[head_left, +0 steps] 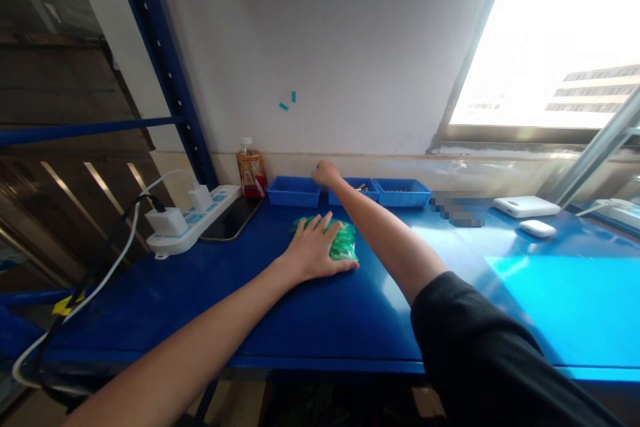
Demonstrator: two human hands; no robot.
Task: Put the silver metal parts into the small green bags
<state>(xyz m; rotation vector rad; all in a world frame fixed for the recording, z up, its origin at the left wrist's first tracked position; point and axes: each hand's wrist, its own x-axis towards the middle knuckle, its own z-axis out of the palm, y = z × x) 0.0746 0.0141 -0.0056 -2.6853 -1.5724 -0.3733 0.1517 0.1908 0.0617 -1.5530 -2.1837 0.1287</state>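
My left hand point(316, 250) lies with fingers spread on a clear bag of green contents point(345, 242), flat on the blue table. My right hand point(327, 173) is stretched out over the gap between the left blue bin point(294, 199) and the middle blue bin point(367, 196). Its fingers are curled closed; whatever may be in them is hidden. Small pale pieces show in the middle bin, which my right arm partly covers. Small dark pieces lie in the right blue bin point(404, 198).
A bottle point(251, 172), a phone point(233, 219) and a white power strip point(195, 220) with plugs and cables stand on the left. At right are a white box-like device point(526, 206), a small white case point(537, 229) and a blurred-out patch. A wall borders the table's back.
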